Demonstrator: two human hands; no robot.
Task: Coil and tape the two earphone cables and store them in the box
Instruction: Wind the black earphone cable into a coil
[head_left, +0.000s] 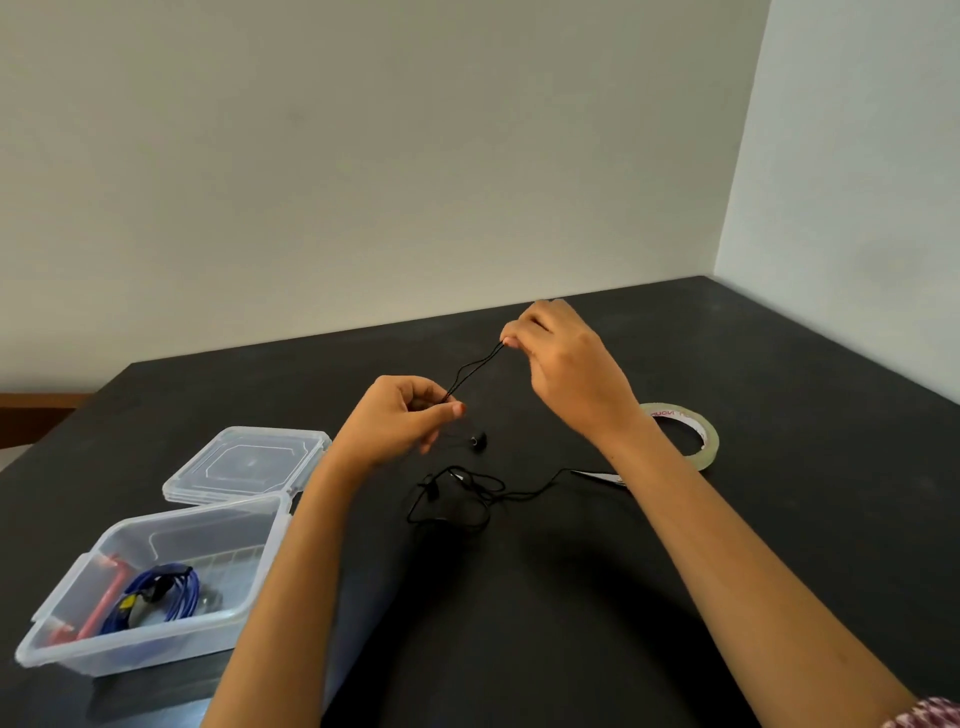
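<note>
Over a black table, the left hand and right hand each pinch a black earphone cable, looped taut between them. Near the table's front left corner, an open clear box holds a coiled blue earphone cable.

Two bare forearms lead to the left grip and the right grip. Near the right elbow a sleeve edge shows, seemingly a red-and-white woven pattern, cropped by the frame.
</note>
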